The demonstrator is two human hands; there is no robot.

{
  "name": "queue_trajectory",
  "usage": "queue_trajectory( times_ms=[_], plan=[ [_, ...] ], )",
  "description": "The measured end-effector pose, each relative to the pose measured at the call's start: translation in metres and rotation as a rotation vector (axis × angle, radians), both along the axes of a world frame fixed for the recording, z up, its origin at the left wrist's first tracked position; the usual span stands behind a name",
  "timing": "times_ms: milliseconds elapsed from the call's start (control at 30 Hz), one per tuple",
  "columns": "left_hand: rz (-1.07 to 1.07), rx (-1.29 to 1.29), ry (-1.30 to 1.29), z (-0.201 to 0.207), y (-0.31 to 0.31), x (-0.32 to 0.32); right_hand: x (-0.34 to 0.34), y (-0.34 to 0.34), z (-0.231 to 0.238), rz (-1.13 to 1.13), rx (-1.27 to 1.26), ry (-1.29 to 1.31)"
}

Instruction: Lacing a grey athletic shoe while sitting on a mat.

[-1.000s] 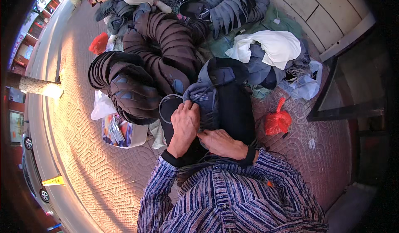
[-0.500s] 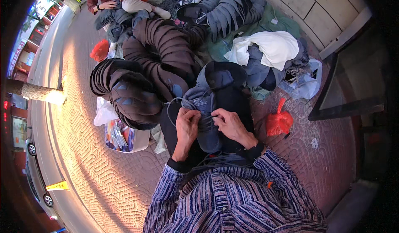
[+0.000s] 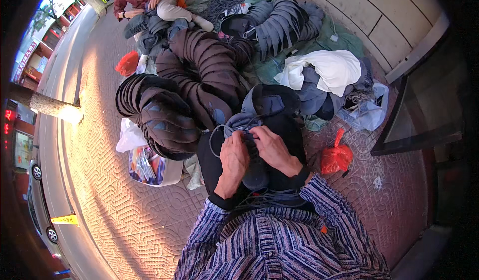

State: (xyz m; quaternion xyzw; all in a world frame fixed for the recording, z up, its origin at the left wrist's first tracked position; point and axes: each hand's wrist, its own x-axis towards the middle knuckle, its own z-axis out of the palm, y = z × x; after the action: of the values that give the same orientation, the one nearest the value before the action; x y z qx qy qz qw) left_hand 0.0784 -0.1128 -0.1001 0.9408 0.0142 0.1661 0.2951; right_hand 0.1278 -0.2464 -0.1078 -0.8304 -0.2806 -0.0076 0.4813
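A dark grey-blue shoe upper (image 3: 272, 103) lies across my lap, its rounded opening facing away from me. A grey shoelace (image 3: 213, 139) loops out on its left side. My left hand (image 3: 233, 159) is closed at the lacing area, thumb and fingers pinched on the lace. Just beside it, my right hand (image 3: 273, 150) pinches the upper's eyelet edge from the right. The fingertips of both hands almost meet, and the exact spot they grip is partly hidden. More loose laces (image 3: 272, 200) lie across my lap near my waist.
Stacks of brown shoe uppers (image 3: 209, 70) and grey uppers (image 3: 282, 25) lie ahead. A white cloth (image 3: 332, 73) tops a dark pile at right, near a red plastic bag (image 3: 337, 152). At left stands an open bag (image 3: 154, 167). Another person (image 3: 149, 0) sits far left.
Both hands have moved up the upper, away from me. My left hand has shifted right, so the hands are closer together. The view has tilted slightly.
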Motion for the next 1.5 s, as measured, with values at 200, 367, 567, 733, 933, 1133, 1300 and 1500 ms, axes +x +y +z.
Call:
queue_trajectory(
  times_ms=[200,367,567,733,933,1133,1300,1500],
  plan=[
    [0.108,-0.061,0.116,0.005,-0.001,0.003,0.015,0.011,0.023,0.308,-0.45,-0.197],
    [-0.006,-0.129,0.111,0.035,0.007,-0.009,0.01,0.018,0.027,0.309,-0.575,-0.364],
    [-0.148,0.322,-0.057,0.102,0.014,-0.036,0.056,-0.105,0.054,-0.171,-1.155,-0.364],
    [-0.193,-0.168,0.218,0.088,0.061,-0.002,0.06,-0.209,0.047,-0.19,-0.952,-0.386],
    [-0.402,0.243,0.414,0.037,0.061,0.007,0.023,-0.063,0.02,0.155,-0.428,-0.423],
    [-0.456,0.283,0.366,0.042,0.065,0.015,0.006,-0.004,0.023,0.172,-0.339,-0.162],
    [-0.403,-0.189,0.787,0.041,0.065,0.022,0.007,-0.013,0.013,0.14,-0.363,-0.23],
    [-0.5,0.051,0.435,0.02,0.065,0.019,0.022,-0.014,0.012,0.041,-0.49,0.246]
  ],
)
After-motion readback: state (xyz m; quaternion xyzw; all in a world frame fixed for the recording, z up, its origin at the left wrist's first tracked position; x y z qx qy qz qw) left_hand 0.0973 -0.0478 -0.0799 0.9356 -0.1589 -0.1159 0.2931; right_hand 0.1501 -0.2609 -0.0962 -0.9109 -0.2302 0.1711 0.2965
